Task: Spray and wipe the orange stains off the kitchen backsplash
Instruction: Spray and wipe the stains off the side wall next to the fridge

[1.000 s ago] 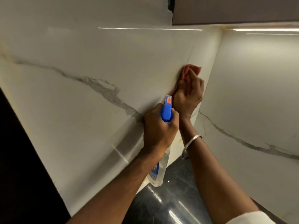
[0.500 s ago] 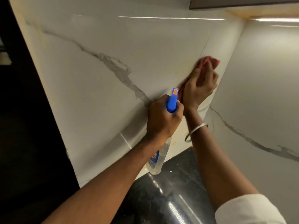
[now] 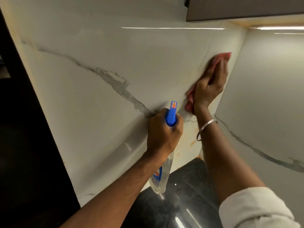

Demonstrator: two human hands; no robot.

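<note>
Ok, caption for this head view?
Right hand presses pink cloth to marble backsplash; left hand grips blue-topped spray bottle, orange stains below.

cam: single head-worn wide-angle | looks fwd + down into wall corner | near: backsplash (image 3: 98, 120) fills most of frame, left hand (image 3: 162, 134) & right hand (image 3: 209, 89) ctr, forearms enter from btm edge | counter (image 3: 189, 186) btm ctr, cabinet (image 3: 246, 9) top rt, dark panel (image 3: 24, 145) down left side | frame tilted, backsplash's left edge leans

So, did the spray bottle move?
No. The spray bottle in the left hand stays by the lower end of the grey vein on the backsplash.
</note>
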